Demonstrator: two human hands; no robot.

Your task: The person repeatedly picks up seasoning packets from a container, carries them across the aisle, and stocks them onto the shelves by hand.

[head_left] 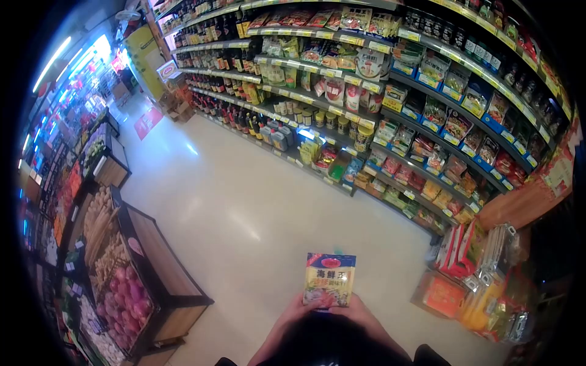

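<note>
A seasoning packet (330, 278) with a blue top band, a red oval logo and large dark Chinese characters is held upright in front of my body. My left hand (297, 307) grips its lower left corner. At the lower right corner, my right hand (360, 312) grips it too. Both hands are closed on the packet's bottom edge, and some of their fingers are hidden behind it or by the dark clothing below.
Shelves (360, 116) of bottles and seasoning packets run along the far side and right. Red onions (127, 299) fill part of a produce stand (180, 299) at left. Packaged goods (476, 287) are stacked at lower right. Pale floor (244, 201) lies between.
</note>
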